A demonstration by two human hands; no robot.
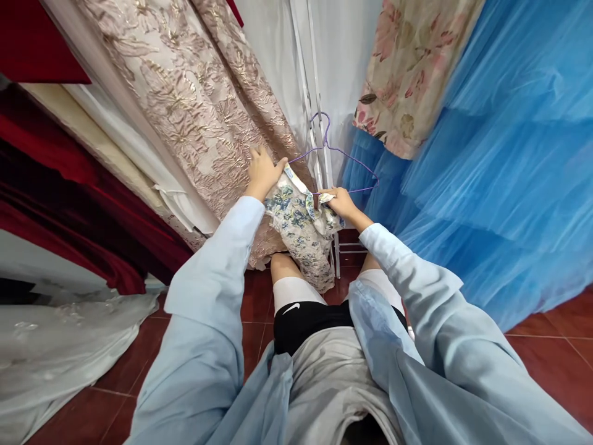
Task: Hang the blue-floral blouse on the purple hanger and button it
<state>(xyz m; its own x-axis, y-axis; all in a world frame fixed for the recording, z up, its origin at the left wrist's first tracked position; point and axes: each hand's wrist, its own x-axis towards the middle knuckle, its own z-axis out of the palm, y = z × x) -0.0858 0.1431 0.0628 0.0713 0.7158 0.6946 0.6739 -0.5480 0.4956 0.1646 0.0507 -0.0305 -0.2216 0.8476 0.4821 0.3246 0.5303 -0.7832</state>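
A person in an open light-blue shirt (204, 327) and black shorts (308, 324) is looking down at a small floral garment (296, 228), held up between both hands in front of the knees. It is pale, with a blue, green and yellow print, and its lower part hangs down toward the gap between the legs.

The left hand (263, 172) grips the garment by one shoulder, thumb laid along the edge near the neckline. The right hand (340, 203) pinches the other side of the neck opening between thumb and fingers, so the cloth spans the space from one hand to the other.

Just behind the garment is a purple hanger (327, 146), hook upward. Its right arm is bare, while its left end runs in by the left thumb; I cannot tell whether that end sits inside the shoulder.

Beyond the hanger stand white metal uprights (301, 62). Pink-gold brocade fabric (199, 99) hangs behind the left hand, and dark red velvet (69, 161) farther to the left. On the right, blue tulle (504, 185) hangs in broad layers, with a flower-print cloth (412, 74) partly over it. Below everything is the red tiled floor (542, 358).
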